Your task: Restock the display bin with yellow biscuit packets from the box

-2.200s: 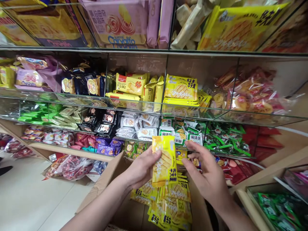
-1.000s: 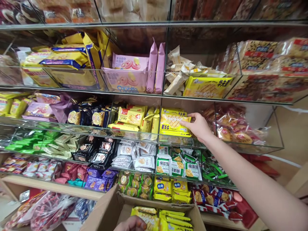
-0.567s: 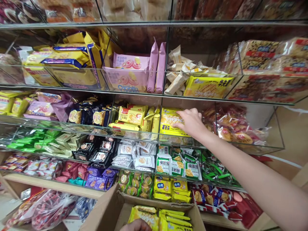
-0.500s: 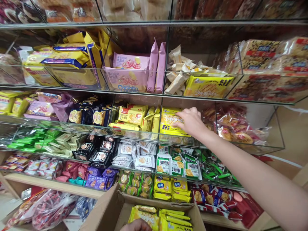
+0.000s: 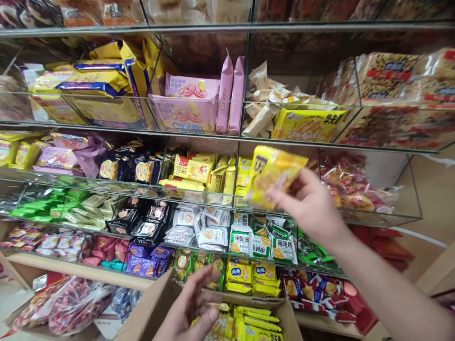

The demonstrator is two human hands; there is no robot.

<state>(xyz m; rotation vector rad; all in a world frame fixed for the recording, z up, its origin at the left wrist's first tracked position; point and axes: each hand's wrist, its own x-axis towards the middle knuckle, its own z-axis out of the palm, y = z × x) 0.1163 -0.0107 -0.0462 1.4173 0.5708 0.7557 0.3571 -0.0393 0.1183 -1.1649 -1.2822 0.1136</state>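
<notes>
A yellow waffle snack packet [image 5: 272, 175] is pinched between the thumb and fingers of my right hand [image 5: 314, 208]. It is held tilted in front of a clear shelf compartment where similar yellow packets [image 5: 243, 171] stand. My left hand [image 5: 192, 305], slightly blurred, is open with nothing in it, thumb and fingers apart, over the cardboard box [image 5: 147, 305] at the bottom. More yellow waffle packets [image 5: 259, 327] lie in that box, some standing in a row. My left hand covers part of them.
Clear-walled tiers of wrapped snacks fill the view. Pink wafer packs [image 5: 192, 87] are above, and a yellow waffle pack [image 5: 307, 124] leans behind the upper panel. Green-and-white packets [image 5: 261, 244] sit below my right hand. Bagged sweets [image 5: 76, 305] lie low on the left.
My right hand has drawn a yellow waffle packet out of the compartment and turned it toward me. My left hand has risen from inside the box and opened.
</notes>
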